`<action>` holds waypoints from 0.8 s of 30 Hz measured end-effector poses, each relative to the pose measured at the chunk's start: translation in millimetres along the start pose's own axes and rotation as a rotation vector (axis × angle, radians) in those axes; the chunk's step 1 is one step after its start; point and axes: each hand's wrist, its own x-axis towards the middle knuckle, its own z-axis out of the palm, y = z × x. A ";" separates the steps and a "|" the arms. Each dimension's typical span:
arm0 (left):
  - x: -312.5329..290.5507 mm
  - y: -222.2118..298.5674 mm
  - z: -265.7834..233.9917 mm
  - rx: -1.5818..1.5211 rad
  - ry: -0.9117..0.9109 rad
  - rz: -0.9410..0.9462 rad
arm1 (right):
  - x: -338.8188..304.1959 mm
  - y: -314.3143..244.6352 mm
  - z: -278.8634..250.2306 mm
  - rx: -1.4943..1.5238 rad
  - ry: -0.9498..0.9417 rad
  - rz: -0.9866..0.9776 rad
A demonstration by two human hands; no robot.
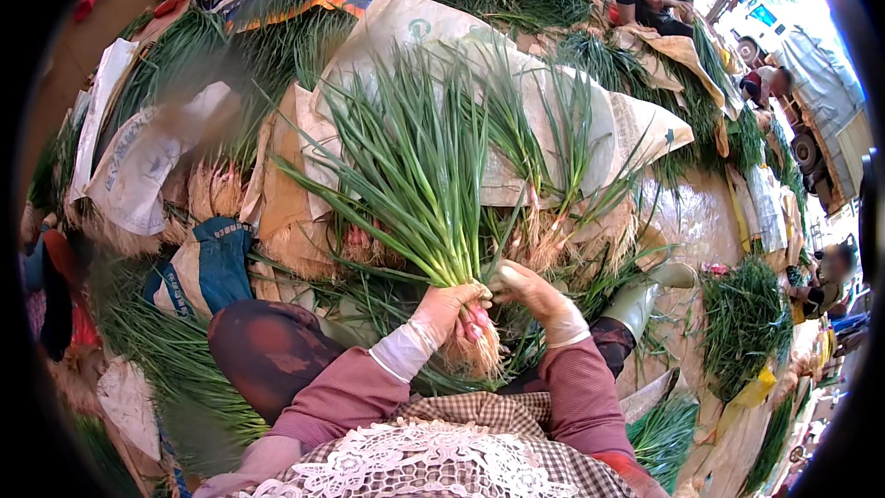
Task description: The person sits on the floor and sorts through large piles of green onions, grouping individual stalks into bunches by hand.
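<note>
Head view: left hand [444,312] clasps green onions [431,180], steadying them, I reckon, roots [477,350] just below; right hand [533,295] half-curled beside, hold unclear.

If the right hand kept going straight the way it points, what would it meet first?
Most likely the bunch of green onions held in the left hand: the right hand points up-left toward it. Depth is unclear; they may already touch.
</note>
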 end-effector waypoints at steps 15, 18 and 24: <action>2.6 4.6 -27.1 -0.564 -0.172 0.118 | 50.2 -33.9 -4.8 -0.963 0.666 -0.248; 6.4 7.1 -9.7 -0.577 -0.388 0.088 | 71.5 -40.4 -48.4 -1.305 1.008 -0.520; -14.3 35.0 -2.1 -0.498 -0.626 0.264 | 61.2 -61.5 -92.0 -0.422 0.580 -0.243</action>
